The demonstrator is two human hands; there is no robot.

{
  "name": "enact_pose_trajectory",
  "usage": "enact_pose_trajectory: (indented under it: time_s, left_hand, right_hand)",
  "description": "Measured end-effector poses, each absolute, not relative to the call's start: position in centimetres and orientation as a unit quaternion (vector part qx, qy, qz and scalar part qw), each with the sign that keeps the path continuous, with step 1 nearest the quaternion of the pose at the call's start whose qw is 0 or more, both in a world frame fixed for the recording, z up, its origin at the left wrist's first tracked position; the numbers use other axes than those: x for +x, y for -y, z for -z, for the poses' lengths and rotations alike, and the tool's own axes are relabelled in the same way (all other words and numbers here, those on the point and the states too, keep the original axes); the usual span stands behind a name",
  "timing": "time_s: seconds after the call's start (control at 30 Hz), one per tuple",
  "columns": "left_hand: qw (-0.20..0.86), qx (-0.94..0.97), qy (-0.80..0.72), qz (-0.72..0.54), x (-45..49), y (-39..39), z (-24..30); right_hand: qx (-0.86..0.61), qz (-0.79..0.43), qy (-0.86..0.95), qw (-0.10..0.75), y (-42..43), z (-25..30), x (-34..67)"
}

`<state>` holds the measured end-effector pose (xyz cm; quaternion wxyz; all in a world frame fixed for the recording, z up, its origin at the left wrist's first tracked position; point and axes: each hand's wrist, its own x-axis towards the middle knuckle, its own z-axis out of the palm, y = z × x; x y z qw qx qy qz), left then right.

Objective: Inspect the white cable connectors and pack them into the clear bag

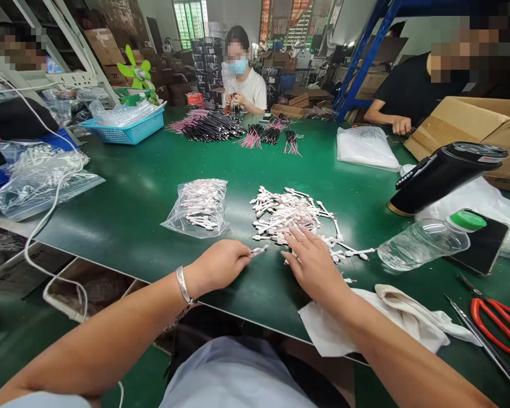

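Observation:
My left hand [224, 263] is closed, thumb against fingers, on small white cable connectors [258, 251] whose ends stick out to the right. My right hand [313, 263] lies with fingers spread at the near edge of a loose pile of white cable connectors [287, 211], its fingertips touching some of them. Left of the pile sits a clear plastic bag [199, 207] filled with similar white pieces.
A bottle with a green cap [425, 243], a black tumbler [442, 175], a phone [480, 243], a white cloth [402, 317] and red-handled scissors [499, 328] lie to the right. Pink-and-black wire bundles [212, 126] and a blue basket [127, 130] stand farther back. Two people sit across the table.

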<state>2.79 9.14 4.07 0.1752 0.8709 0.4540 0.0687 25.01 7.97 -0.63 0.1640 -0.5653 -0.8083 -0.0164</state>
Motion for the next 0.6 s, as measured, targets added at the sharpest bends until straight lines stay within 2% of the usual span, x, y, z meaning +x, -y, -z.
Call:
enact_pose_trajectory:
  time_s: [0.07,0.1,0.27,0.37,0.47,0.6]
  left_hand:
    - [0.307,0.828,-0.452,-0.123,2.8,-9.0,-4.1]
    - [0.367,0.801,-0.45,-0.144,2.9,-9.0,-4.1]
    - [0.584,0.643,-0.455,-0.196,3.1,-8.4,-3.9]
    - [0.716,0.483,-0.453,-0.221,2.9,-7.5,-3.5]
    - [0.772,0.379,-0.458,-0.227,2.7,-6.8,-2.9]
    - [0.774,0.344,-0.476,-0.236,2.7,-6.6,-2.7]
  right_hand:
    - [-0.531,0.014,0.813,0.238,-7.7,0.0,24.2]
    - [-0.517,0.001,0.82,0.245,-7.6,-0.3,23.7]
    - [-0.502,-0.062,0.846,0.165,-8.2,-0.8,21.3]
    - [-0.525,-0.065,0.834,0.16,-8.4,-0.7,21.4]
    - [-0.539,-0.054,0.826,0.154,-8.3,-0.8,21.7]
    - [-0.485,0.01,0.872,0.065,-7.6,-1.0,20.8]
